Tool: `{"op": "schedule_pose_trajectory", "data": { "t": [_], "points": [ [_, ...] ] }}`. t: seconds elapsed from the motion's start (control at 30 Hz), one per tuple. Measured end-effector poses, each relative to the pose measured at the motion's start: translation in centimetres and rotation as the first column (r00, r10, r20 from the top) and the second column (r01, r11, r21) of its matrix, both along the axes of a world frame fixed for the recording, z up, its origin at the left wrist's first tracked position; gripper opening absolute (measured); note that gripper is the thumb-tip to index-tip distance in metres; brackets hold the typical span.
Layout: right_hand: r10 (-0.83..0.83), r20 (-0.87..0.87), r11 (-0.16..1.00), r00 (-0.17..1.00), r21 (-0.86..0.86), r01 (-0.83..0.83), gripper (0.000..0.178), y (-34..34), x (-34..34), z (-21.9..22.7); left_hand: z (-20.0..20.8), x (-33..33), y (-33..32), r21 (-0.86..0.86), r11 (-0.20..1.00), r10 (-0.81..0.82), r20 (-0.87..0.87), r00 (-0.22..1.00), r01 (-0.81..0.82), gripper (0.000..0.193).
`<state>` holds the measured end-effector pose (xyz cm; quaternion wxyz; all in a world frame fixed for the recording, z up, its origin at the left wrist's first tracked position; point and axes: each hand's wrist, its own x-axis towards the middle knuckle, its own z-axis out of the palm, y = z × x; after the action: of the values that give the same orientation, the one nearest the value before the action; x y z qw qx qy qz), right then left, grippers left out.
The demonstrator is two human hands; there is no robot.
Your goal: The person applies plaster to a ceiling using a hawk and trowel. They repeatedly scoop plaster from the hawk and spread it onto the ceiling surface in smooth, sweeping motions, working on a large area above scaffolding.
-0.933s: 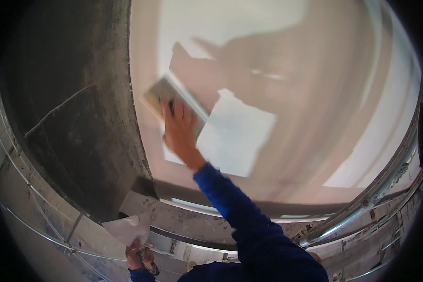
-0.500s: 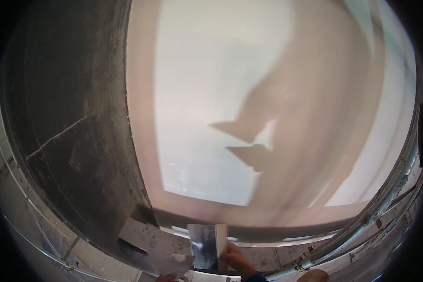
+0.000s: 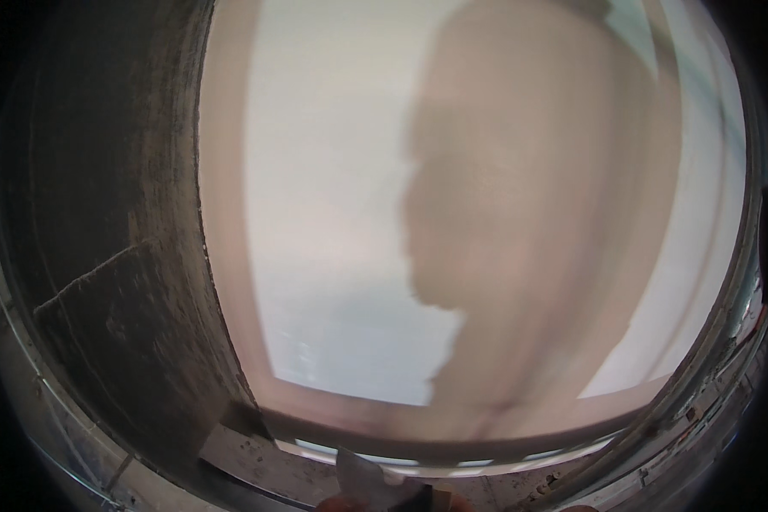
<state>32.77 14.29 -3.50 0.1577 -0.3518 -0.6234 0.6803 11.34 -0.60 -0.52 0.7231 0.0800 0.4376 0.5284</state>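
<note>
Down at the lower edge of my view, I have only the top of the left hand, which has hold of a scraper, its pale blade standing up from the fingers; the handle is cut off by the frame, so I cannot tell how the fingers wrap it; just to the right I make out a small part of the right hand, closed at the tan edge of a trowel, whose dark face shows beside the scraper; I cannot tell whether the two blades touch; both tools are near each other, low in front of the wall; behind them I see a rough, dusty ledge, and above it a row of bright strips along the foot of a smooth pale wall; a bright patch of light lies over that wall, and a broad rounded shadow covers much of its middle and right; to the left I have a dark, rough wall crossed by a slanting pale line; a metal tube bends along the right rim, and thin rails curve at lower left
</note>
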Motion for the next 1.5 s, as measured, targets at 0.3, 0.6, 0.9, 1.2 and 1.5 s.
{"op": "schedule_pose_trajectory", "data": {
  "t": [0.3, 0.6, 0.9, 1.2, 1.5],
  "points": [
    [-0.088, -0.168, 0.984, 0.982, -0.165, 0.06, 0.025, 1.4, 9.3, -3.2, 4.2, 2.5, 1.2, 0.032, 0.936, 0.352, -0.02, 0.936, -0.351, 0.016],
    [0.022, -0.258, 0.983, 0.966, -0.171, -0.068, 0.042, -2.0, 17.7, 12.8, 2.7, 9.7, 3.5, 0.422, 0.902, 0.18, -0.171, 0.969, -0.093, 0.032],
    [-0.069, -0.328, 0.972, 0.942, 0.19, 0.137, 0.06, -3.8, 30.4, 12.7, 2.2, 18.1, 7.6, 0.448, 0.858, -0.15, -0.247, 0.957, 0.25, 0.026],
    [-0.57, -0.59, 0.655, 0.572, 0.094, 0.75, 0.06, -8.3, 32.4, 12.0, 5.9, 22.1, 8.9, 0.279, 0.734, -0.518, -0.361, 0.776, 0.62, 0.022],
    [-0.675, -0.539, 0.615, 0.504, -0.032, 0.788, 0.063, -8.4, 29.7, 11.8, 3.4, 21.2, 8.8, 0.273, 0.755, -0.478, -0.393, 0.786, 0.596, 0.026]
  ]
}}
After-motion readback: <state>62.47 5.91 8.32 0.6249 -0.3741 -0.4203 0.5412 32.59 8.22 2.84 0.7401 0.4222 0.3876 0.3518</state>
